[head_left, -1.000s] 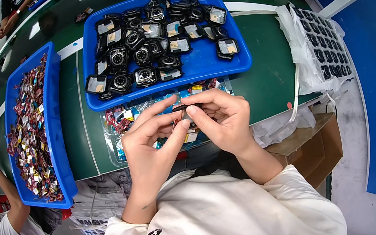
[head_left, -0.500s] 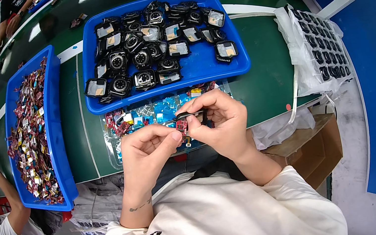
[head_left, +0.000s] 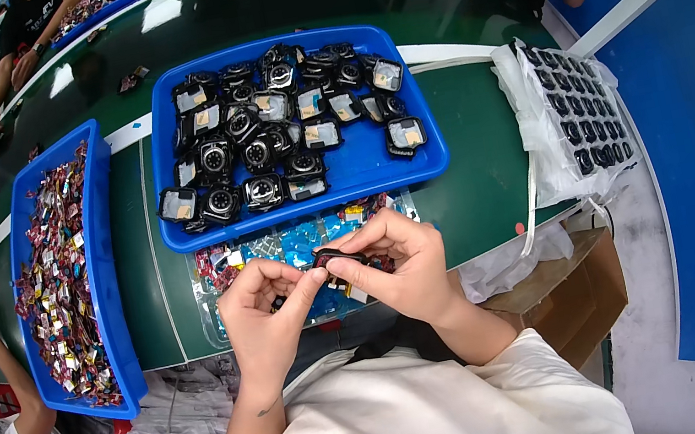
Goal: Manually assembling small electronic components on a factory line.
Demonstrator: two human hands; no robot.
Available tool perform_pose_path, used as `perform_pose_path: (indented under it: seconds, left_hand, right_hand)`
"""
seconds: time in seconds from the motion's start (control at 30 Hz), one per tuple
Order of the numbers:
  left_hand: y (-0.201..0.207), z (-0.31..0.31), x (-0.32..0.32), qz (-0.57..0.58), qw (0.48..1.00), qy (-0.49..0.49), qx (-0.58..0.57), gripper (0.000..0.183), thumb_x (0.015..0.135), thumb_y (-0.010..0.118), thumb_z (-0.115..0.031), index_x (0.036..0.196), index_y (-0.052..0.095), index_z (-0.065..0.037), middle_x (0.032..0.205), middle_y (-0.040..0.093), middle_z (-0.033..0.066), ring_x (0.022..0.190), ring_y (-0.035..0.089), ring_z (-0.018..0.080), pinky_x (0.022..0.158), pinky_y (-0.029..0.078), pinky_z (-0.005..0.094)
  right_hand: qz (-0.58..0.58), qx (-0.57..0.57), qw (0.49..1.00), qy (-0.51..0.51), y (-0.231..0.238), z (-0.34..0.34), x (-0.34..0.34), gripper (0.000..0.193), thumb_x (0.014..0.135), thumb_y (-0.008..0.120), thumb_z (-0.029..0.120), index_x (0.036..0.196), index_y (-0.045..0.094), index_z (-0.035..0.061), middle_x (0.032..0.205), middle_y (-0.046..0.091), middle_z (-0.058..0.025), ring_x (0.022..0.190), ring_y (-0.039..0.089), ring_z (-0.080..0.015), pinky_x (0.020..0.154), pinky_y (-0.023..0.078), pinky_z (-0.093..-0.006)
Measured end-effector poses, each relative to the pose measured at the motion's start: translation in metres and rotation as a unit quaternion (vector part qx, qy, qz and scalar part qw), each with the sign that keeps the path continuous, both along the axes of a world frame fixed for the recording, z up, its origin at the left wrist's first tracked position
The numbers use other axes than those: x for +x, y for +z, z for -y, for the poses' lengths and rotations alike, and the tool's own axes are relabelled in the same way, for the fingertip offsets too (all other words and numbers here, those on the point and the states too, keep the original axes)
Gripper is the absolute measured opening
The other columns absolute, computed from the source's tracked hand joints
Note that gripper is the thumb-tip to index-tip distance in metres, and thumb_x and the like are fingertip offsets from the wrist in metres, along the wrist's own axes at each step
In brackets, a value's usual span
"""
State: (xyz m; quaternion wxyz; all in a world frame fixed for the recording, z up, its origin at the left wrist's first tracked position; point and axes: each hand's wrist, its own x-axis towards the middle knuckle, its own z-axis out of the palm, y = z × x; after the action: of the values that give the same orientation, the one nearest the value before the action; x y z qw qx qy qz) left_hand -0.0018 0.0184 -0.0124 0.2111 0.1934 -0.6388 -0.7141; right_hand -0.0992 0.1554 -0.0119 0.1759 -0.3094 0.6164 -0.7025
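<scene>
A black smartwatch case (head_left: 338,256) is held over the near edge of the table, in front of me. My right hand (head_left: 407,267) is closed round its right side, with the thumb across it and the fingers behind. At the case's left end my left hand (head_left: 265,317) has thumb and index finger bent in, the thumb tip touching the case. Fingers hide most of the case and whatever is inside it. Below the hands lies a clear plastic tray (head_left: 206,309) of blue film pieces, red circuit boards and small yellow parts.
Beyond the hands stands a blue bin (head_left: 358,169) of black watch cases. Another blue bin (head_left: 106,259), full of red circuit boards, is at left. A white-wrapped tray (head_left: 523,107) of watch cases sits at right, above a cardboard box (head_left: 585,296). Other people work around the table.
The red circuit board that showed between my fingertips is now hidden at the case. The case has turned in my right hand. The view has shifted, so the table sits lower.
</scene>
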Motion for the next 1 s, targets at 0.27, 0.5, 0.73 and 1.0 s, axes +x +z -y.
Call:
perform_pose_path:
  seconds: [0.27, 0.5, 0.73, 1.0]
  left_hand:
    - [0.001, 0.004, 0.008, -0.051, 0.998, 0.013, -0.034, 0.013, 0.078, 0.072, 0.001, 0.075, 0.06, 0.001, 0.073, 0.063, 0.003, 0.064, 0.056, 0.0052, 0.059, 0.044, 0.0186]
    - [0.002, 0.008, 0.018, -0.005, 0.985, -0.042, -0.169, 0.02, 0.082, 0.07, -0.008, 0.066, 0.06, 0.001, 0.063, 0.062, 0.0051, 0.052, 0.052, 0.0081, 0.05, 0.039, 0.0221]
    - [0.01, 0.019, 0.02, -0.011, 0.954, 0.09, -0.285, 0.006, 0.076, 0.07, -0.001, 0.075, 0.065, 0.001, 0.072, 0.063, 0.0069, 0.069, 0.054, 0.0161, 0.061, 0.042, 0.0273]
    - [0.018, 0.046, 0.02, 0.101, 0.852, 0.17, -0.485, 0.015, 0.068, 0.078, -0.006, 0.076, 0.066, -0.001, 0.073, 0.061, 0.0061, 0.071, 0.053, 0.0202, 0.064, 0.042, 0.0316]
  right_hand:
    - [-0.057, -0.039, 0.994, -0.08, 0.025, 0.007, -0.121, 0.015, 0.082, 0.067, 0.0, 0.095, 0.064, -0.0058, 0.089, 0.069, -0.013, 0.08, 0.067, -0.0154, 0.072, 0.054, -0.0259]
    - [-0.099, 0.135, 0.88, -0.444, -0.017, -0.014, -0.339, 0.019, 0.073, 0.073, 0.015, 0.086, 0.071, 0.0006, 0.083, 0.07, -0.01, 0.076, 0.066, -0.0164, 0.07, 0.051, -0.0278]
    - [-0.079, 0.31, 0.775, -0.546, -0.041, -0.009, -0.363, 0.017, 0.07, 0.073, 0.03, 0.08, 0.073, 0.0163, 0.086, 0.071, -0.0042, 0.088, 0.067, -0.0231, 0.086, 0.043, -0.0373]
    - [-0.124, 0.257, 0.765, -0.578, -0.046, -0.015, -0.368, 0.032, 0.078, 0.063, 0.037, 0.08, 0.073, 0.0069, 0.083, 0.07, -0.0116, 0.08, 0.066, -0.0296, 0.076, 0.048, -0.04]
